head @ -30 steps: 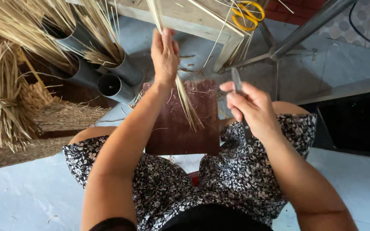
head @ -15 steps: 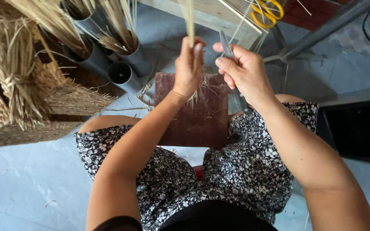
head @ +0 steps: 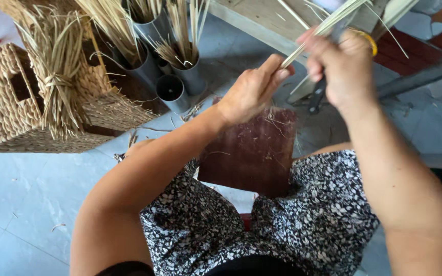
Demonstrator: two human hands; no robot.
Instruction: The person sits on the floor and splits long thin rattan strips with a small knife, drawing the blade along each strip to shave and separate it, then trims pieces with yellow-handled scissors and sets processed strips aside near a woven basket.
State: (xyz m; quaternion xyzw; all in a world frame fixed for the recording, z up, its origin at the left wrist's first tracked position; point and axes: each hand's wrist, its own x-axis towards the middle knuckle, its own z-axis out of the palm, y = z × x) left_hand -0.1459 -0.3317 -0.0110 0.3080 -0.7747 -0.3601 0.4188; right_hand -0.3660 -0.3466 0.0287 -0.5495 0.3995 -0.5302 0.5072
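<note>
The left hand (head: 251,92) pinches a bundle of straw strips (head: 328,23) taut while the right hand (head: 341,66), fingers closed around a knife (head: 317,97), holds it against them.

The pale straw strips (head: 328,25) run out past the top edge. The right hand (head: 341,69) hides most of a dark-handled tool (head: 317,97), its blade unseen. The yellow-handled scissors (head: 369,41) show only a sliver.

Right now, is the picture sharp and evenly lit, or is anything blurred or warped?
Head view: soft, even daylight, no harsh glare; faint shadows under the woven basket. The right hand and the straw strips it pinches are slightly motion-blurred; the left hand is crisper. The wide lens bends the edges, and the forearms loom large.
</note>
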